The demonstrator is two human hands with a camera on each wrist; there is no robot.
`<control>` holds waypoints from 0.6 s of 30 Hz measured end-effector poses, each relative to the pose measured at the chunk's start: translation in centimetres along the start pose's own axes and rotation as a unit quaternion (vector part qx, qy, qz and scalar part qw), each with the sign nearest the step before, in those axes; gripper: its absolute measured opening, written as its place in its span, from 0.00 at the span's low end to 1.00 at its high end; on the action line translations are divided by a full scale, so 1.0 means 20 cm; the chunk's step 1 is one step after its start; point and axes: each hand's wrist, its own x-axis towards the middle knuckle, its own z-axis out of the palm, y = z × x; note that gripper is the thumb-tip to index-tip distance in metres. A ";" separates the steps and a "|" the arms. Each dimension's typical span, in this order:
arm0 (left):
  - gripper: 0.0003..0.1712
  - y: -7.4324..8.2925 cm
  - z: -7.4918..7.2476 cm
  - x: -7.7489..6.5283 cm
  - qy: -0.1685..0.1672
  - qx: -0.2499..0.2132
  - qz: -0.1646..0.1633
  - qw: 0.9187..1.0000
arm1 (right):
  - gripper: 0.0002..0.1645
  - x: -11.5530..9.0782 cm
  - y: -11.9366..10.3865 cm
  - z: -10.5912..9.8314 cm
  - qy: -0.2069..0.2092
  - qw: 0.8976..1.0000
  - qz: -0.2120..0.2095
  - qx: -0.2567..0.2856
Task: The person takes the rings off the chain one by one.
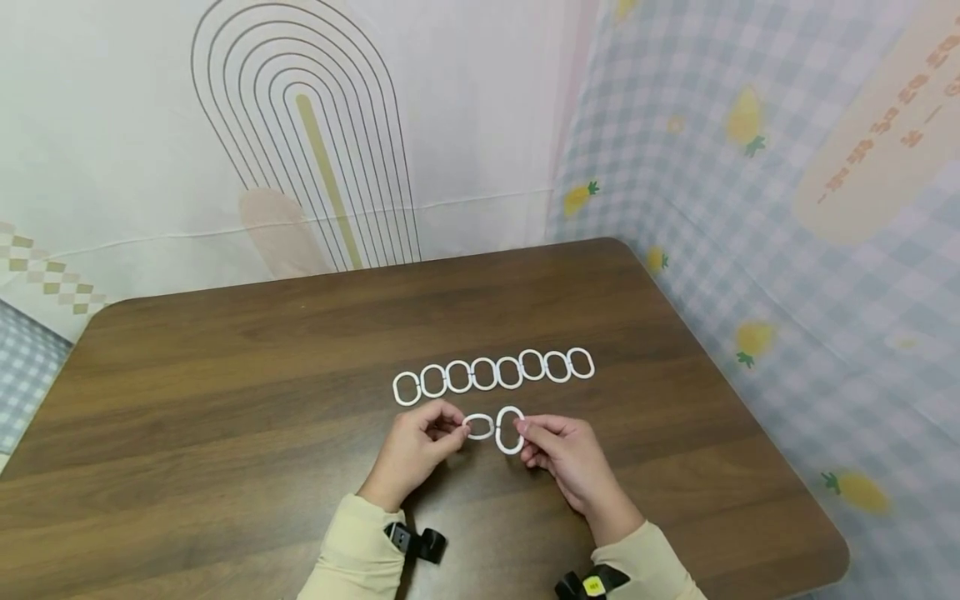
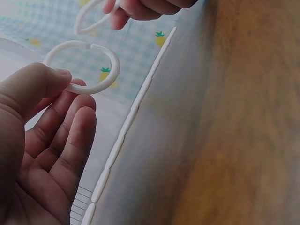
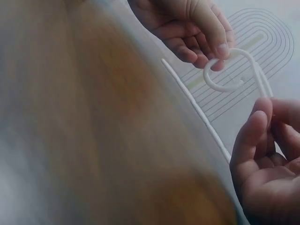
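My left hand (image 1: 416, 446) pinches a white split ring (image 2: 112, 63) between thumb and fingertips, its small gap showing at the top in the left wrist view. My right hand (image 1: 570, 462) pinches a second white oval ring (image 1: 509, 452), held upright close beside the first. In the left wrist view the two rings look apart. Beyond both hands, several more white oval rings (image 1: 483, 359) lie flat on the table in a long row, side by side. From the wrist views this row shows only as a thin white line.
The brown wooden table (image 1: 225, 433) has rounded corners. A white patterned cloth (image 1: 480, 100) hangs behind its far edge, and a checked cloth (image 1: 675, 167) hangs along the right. Black wrist cameras (image 1: 431, 546) sit on both sleeves.
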 end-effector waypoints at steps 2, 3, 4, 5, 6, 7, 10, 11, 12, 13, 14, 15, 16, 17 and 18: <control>0.06 0.00 0.00 0.00 0.002 -0.004 -0.004 1.000 | 0.18 0.00 -0.02 -0.01 -0.002 1.000 0.000 -0.015; 0.06 0.00 0.00 0.00 0.002 -0.005 -0.005 1.000 | 0.18 0.01 -0.03 -0.02 -0.001 1.000 -0.001 -0.025; 0.05 0.00 0.00 0.00 0.003 -0.007 -0.006 1.000 | 0.18 0.01 -0.04 -0.03 0.000 0.999 -0.004 -0.036; 0.05 0.00 0.00 0.00 0.003 -0.009 -0.007 1.000 | 0.18 0.02 -0.05 -0.04 0.001 0.999 -0.006 -0.046; 0.05 0.00 0.00 0.00 0.003 -0.011 -0.008 1.000 | 0.18 0.02 -0.06 -0.05 0.003 0.998 -0.008 -0.058; 0.04 0.00 0.00 0.01 0.002 -0.012 -0.008 1.000 | 0.17 0.03 -0.07 -0.06 0.006 0.997 -0.010 -0.072; 0.04 -0.01 0.00 0.01 0.002 -0.013 -0.010 1.000 | 0.15 0.05 -0.10 -0.09 0.011 0.992 -0.022 -0.120; 0.04 -0.01 0.00 0.01 0.002 -0.012 -0.010 1.000 | 0.15 0.06 -0.11 -0.10 0.012 0.990 -0.026 -0.136; 0.04 -0.01 0.00 0.01 0.003 -0.011 -0.010 1.000 | 0.14 0.06 -0.12 -0.11 0.014 0.988 -0.031 -0.152; 0.05 -0.01 0.00 0.01 0.004 -0.010 -0.010 1.000 | 0.13 0.07 -0.12 -0.11 0.015 0.986 -0.033 -0.164; 0.05 -0.02 0.00 0.01 0.005 -0.008 -0.010 1.000 | 0.13 0.07 -0.13 -0.12 0.017 0.984 -0.036 -0.175; 0.05 -0.02 0.00 0.01 0.006 -0.007 -0.010 1.000 | 0.12 0.08 -0.13 -0.12 0.019 0.982 -0.038 -0.185; 0.05 -0.02 0.00 0.01 0.007 -0.007 -0.010 1.000 | 0.12 0.08 -0.14 -0.13 0.020 0.980 -0.038 -0.193; 0.05 -0.02 0.00 0.01 0.008 -0.008 -0.009 1.000 | 0.12 0.09 -0.14 -0.13 0.022 0.980 -0.036 -0.197; 0.05 -0.02 0.00 0.01 0.008 -0.008 -0.009 1.000 | 0.12 0.09 -0.15 -0.14 0.023 0.979 -0.035 -0.200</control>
